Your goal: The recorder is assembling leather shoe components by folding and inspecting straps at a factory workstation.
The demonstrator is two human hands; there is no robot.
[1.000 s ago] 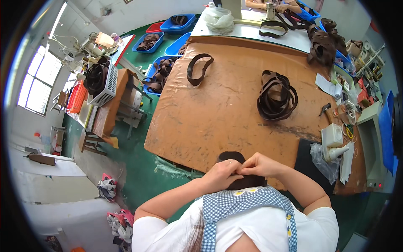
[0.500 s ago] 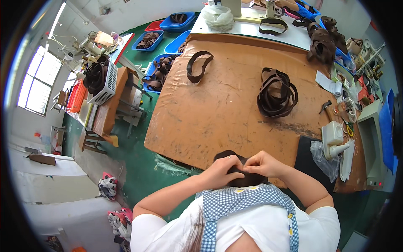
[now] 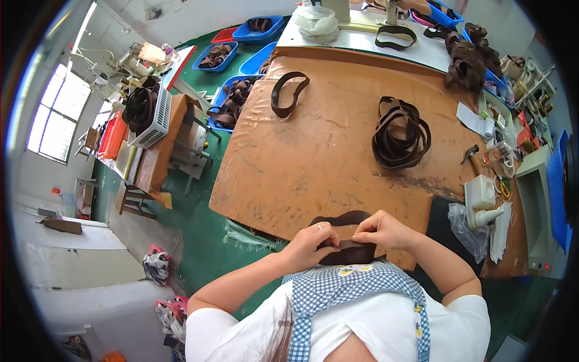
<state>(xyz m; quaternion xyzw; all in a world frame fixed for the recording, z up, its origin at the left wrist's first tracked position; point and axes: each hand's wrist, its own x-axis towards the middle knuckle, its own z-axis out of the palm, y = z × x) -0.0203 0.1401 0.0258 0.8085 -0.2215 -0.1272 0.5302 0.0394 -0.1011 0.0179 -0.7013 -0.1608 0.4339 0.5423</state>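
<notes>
At the table's near edge, close to my apron, I hold a dark brown strap loop [image 3: 348, 256] in both hands. My left hand [image 3: 315, 242] pinches its upper edge from the left. A short way to the right, my right hand [image 3: 380, 230] grips the same edge between thumb and fingers. The far side of the loop arches above the hands over the tabletop. A pile of similar brown loops [image 3: 400, 136] lies on the right half of the brown-covered table [image 3: 319, 151]. One single loop [image 3: 289, 95] stands at the far left of it.
White bottles [image 3: 479, 193], a clear plastic bag [image 3: 467, 226], yellow scissors [image 3: 502, 184] and a hammer [image 3: 469, 153] lie along the right side. Blue baskets [image 3: 224, 114] of brown straps stand beyond the left edge. Across the far white table [image 3: 362, 41], another person's hand [image 3: 416, 6] shows.
My hands have moved slightly apart along the strap's edge. The held loop now shows more open, with its far side spread over the table.
</notes>
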